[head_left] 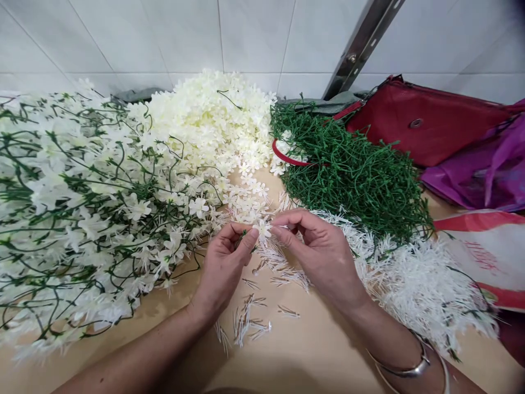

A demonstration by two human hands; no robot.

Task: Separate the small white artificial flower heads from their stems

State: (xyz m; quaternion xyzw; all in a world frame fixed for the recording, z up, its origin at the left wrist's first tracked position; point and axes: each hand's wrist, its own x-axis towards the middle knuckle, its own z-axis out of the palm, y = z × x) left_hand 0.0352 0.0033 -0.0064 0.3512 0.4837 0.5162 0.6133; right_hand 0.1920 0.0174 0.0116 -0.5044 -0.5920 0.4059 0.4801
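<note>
Over the middle of the table, my left hand [223, 268] is closed in a pinch around a green plastic stem, mostly hidden by the fingers. A white artificial flower [262, 230] sits at the tip of my left thumb. From the other side, thumb and index finger of my right hand [324, 257] pinch a thin white stamen at the flower's edge. Below the hands lie loose white stamens [246, 323] on the tan table [303, 350]. Just behind them is a spill of white flower heads [248, 197].
Flowers on green stems [82, 191] heap up at left. Loose petal heads [217, 115] pile at the back. Green stems [353, 175] and white stamens [430, 284] lie at right, beside a red bag [414, 123], a purple bag [476, 169] and a red-and-white bag [484, 251]. A tiled wall [254, 33] stands behind.
</note>
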